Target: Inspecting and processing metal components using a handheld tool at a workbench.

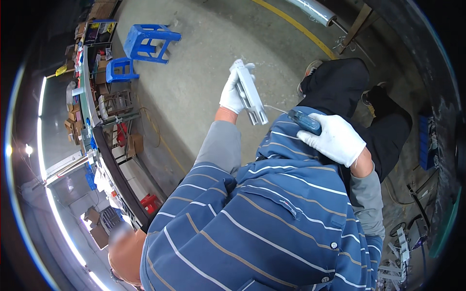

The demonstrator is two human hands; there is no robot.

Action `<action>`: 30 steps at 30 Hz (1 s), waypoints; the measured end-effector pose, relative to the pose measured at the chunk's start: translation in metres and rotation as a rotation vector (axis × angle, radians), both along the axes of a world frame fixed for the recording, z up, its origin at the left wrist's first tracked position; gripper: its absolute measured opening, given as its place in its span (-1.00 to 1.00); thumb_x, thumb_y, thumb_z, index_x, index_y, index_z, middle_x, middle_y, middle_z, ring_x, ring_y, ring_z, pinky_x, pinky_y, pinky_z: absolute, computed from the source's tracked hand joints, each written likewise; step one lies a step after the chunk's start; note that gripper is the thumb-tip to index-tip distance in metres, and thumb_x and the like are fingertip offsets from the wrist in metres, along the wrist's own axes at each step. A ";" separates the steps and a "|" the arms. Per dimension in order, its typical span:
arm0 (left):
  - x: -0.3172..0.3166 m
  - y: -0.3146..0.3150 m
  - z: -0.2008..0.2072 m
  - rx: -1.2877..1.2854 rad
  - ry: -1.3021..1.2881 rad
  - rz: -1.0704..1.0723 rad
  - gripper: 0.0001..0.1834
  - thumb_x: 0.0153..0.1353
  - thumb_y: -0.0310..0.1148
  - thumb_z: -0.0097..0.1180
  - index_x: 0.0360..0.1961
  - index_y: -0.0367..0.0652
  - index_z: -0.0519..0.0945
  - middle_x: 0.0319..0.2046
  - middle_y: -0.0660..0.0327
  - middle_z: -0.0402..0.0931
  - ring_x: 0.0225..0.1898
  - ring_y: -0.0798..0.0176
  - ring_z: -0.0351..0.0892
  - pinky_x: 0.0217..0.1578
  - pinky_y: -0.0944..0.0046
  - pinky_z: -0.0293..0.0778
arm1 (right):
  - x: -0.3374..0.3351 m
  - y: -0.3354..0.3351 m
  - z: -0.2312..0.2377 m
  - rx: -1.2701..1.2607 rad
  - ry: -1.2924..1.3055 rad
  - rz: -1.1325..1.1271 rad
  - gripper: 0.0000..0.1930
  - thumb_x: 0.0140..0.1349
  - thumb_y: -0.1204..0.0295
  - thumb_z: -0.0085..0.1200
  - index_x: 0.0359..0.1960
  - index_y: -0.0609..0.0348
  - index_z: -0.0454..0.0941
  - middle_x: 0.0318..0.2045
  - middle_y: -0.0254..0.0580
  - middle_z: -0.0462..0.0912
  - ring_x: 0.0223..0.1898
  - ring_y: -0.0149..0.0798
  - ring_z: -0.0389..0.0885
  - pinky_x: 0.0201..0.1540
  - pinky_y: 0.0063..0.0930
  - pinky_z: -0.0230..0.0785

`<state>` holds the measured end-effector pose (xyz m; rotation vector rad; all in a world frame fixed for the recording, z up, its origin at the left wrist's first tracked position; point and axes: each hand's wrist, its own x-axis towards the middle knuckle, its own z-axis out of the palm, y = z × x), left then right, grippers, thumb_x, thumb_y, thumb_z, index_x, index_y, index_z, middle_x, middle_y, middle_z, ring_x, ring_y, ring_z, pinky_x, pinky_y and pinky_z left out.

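My left hand, in a white glove, is closed around a pale grey channel-shaped bar held out in front of my body. The bar is tilted, and its slotted, open end points down toward me. My right hand, also in a white glove, grips the dark blue translucent handle of a screwdriver. The thin shaft points left toward the lower part of the bar. Whether its tip touches the bar, I cannot tell.
Two blue plastic stools stand on the concrete floor at the upper left, beside cluttered shelves and a long bench. At the upper right lies a wrapped roll. A blue crate and white strips are at the right.
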<state>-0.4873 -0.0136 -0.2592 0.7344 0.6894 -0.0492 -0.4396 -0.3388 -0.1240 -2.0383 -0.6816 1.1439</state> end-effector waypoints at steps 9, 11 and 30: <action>-0.016 -0.022 -0.052 -0.618 -0.214 -0.453 0.03 0.12 0.55 0.15 0.28 -0.16 0.53 -0.22 0.13 0.67 -0.36 0.33 0.67 -0.44 0.32 0.63 | -0.001 -0.011 0.001 0.056 0.022 -0.151 -0.60 0.42 0.11 0.17 -0.08 0.25 0.72 -0.39 -0.16 0.77 -0.48 -0.17 0.69 -0.23 -0.38 0.54; -0.018 -0.041 -0.056 -0.631 -0.156 -0.450 0.11 0.03 0.62 0.15 0.25 -0.20 0.54 -0.23 0.11 0.65 -0.32 0.32 0.66 -0.42 0.36 0.60 | -0.001 -0.017 0.002 0.029 0.061 -0.192 -0.61 0.41 0.11 0.18 -0.09 0.25 0.72 -0.40 -0.17 0.77 -0.49 -0.19 0.68 -0.24 -0.39 0.53; 0.010 -0.046 -0.001 -0.324 -0.084 -0.250 -0.32 0.32 -0.02 0.14 0.31 -0.29 0.46 0.10 -0.14 0.59 -0.07 -0.02 0.69 -0.13 0.07 0.70 | -0.010 -0.021 -0.002 0.077 0.048 -0.175 -0.73 0.35 0.25 0.28 -0.17 0.25 0.70 -0.46 -0.22 0.72 -0.58 -0.28 0.57 -0.35 -0.43 0.45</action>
